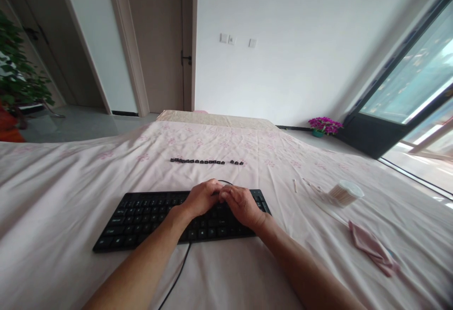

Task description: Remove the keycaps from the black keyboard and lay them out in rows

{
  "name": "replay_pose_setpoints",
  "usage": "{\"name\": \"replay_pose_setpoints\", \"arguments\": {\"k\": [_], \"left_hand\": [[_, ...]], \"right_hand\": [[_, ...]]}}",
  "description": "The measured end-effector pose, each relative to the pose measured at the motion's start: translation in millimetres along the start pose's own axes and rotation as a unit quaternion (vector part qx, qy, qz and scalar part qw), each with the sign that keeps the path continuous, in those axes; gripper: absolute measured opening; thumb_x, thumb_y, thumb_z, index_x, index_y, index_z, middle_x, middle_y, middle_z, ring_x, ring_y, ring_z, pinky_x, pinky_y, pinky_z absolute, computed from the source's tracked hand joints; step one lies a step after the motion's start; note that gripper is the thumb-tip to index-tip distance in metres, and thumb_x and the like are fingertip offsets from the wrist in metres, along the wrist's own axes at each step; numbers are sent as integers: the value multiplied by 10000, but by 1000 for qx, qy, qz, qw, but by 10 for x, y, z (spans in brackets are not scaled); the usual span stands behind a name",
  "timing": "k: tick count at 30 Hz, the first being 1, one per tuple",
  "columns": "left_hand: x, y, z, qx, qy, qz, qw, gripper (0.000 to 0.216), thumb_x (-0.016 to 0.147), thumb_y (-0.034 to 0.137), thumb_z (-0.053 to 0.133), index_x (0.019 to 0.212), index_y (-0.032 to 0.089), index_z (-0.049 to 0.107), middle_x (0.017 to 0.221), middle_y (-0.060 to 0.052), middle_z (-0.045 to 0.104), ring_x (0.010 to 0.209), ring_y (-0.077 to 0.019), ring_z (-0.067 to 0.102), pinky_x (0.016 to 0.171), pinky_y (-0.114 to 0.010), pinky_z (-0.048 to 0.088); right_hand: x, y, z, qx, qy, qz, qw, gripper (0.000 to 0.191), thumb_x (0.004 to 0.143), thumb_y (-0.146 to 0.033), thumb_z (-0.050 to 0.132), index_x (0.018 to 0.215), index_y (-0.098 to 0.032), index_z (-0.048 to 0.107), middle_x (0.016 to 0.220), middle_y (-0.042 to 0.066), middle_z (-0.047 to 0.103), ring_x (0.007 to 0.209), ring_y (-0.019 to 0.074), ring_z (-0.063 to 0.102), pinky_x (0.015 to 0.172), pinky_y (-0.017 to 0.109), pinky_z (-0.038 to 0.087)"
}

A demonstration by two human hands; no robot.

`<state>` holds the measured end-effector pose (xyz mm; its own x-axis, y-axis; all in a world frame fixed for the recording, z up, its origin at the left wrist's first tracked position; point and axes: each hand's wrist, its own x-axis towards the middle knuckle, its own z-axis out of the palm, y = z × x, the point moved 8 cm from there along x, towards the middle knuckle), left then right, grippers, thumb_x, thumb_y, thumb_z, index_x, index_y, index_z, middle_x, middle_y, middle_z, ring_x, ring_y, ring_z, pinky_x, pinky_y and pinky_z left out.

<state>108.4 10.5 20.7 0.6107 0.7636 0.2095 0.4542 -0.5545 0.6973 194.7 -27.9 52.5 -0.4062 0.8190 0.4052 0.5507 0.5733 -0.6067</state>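
A black keyboard [141, 215] lies across the pale floral cloth [219, 281] in front of me. My left hand [203, 196] and my right hand [244, 205] meet over its far edge, right of the middle. The fingers of both hands are curled and pressed together. Something small and pale shows between the fingertips, too little of it to name. Beyond the keyboard, several loose black keycaps [201, 161] form a row, with a small group of keycaps [236, 162] apart on its right. Both forearms hide part of the keys.
To the right stands a round tub of cotton swabs [345, 193], with a single cotton swab [295, 186] lying left of it. Nearer me is a crumpled pink cloth [374, 249]. A black cable [179, 277] runs from under the keyboard toward me.
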Motion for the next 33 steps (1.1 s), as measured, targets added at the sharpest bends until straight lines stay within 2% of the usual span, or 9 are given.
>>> {"name": "replay_pose_setpoints", "arguments": {"k": [4, 9, 13, 17, 21, 26, 30, 33], "left_hand": [[-8, 34, -15, 3, 12, 5, 1000, 150, 826, 233, 544, 838, 267, 689, 968, 24, 648, 911, -151, 589, 842, -220, 429], [-6, 95, 1, -3, -11, 18, 1000, 165, 828, 204, 519, 803, 246, 677, 985, 14, 646, 915, -155, 590, 860, -232, 437], [13, 113, -1, -3, -16, 27, 999, 220, 786, 135, 528, 894, 255, 678, 1016, 5, 646, 947, -170, 589, 883, -246, 432], [28, 119, 7, -17, -22, 43, 999, 261, 760, 98, 527, 904, 253, 680, 1017, 6, 647, 962, -170, 591, 893, -242, 422], [26, 110, -2, -26, -22, 42, 999, 229, 766, 106, 525, 870, 242, 677, 996, 5, 648, 953, -166, 588, 882, -239, 421], [37, 116, 40, -36, -21, 39, 998, 133, 790, 183, 550, 684, 193, 630, 902, 0, 647, 872, -156, 596, 808, -225, 437], [67, 40, 70, 0, 18, -16, 1000, 20, 732, 209, 627, 734, 214, 646, 843, 9, 655, 849, -175, 601, 777, -235, 443], [63, 33, 82, 17, 38, -31, 999, 23, 722, 243, 650, 727, 221, 655, 843, 13, 659, 836, -177, 601, 776, -239, 443]], "right_hand": [[-69, 250, -125, 56, 64, 89, 992, 428, 972, -387, 297, 748, -187, 602, 578, -12, 528, 501, 105, 485, 549, 230, 398], [-90, 244, -107, 92, 57, 66, 992, 405, 952, -415, 353, 743, -183, 611, 637, -1, 567, 537, 104, 502, 579, 235, 410], [-62, 372, -111, 181, 77, 121, 973, 426, 941, -469, 346, 762, -173, 595, 640, 1, 596, 463, 86, 464, 466, 208, 365], [-34, 435, -128, 206, 75, 133, 967, 413, 926, -485, 375, 761, -172, 586, 647, 0, 611, 454, 80, 462, 444, 197, 355], [-38, 361, -133, 175, 53, 119, 976, 406, 937, -458, 364, 761, -173, 594, 622, -4, 594, 469, 86, 477, 471, 203, 371], [-32, 146, -60, 97, 18, 50, 994, 357, 942, -391, 396, 731, -184, 596, 647, -7, 574, 527, 92, 499, 575, 226, 411], [-56, 279, -85, 122, 77, 91, 985, 390, 961, -404, 335, 734, -180, 560, 619, -7, 572, 466, 87, 453, 499, 219, 380], [-85, 306, -99, 113, 94, 79, 986, 391, 961, -396, 343, 728, -177, 568, 645, 1, 581, 505, 92, 473, 535, 222, 395]]}}
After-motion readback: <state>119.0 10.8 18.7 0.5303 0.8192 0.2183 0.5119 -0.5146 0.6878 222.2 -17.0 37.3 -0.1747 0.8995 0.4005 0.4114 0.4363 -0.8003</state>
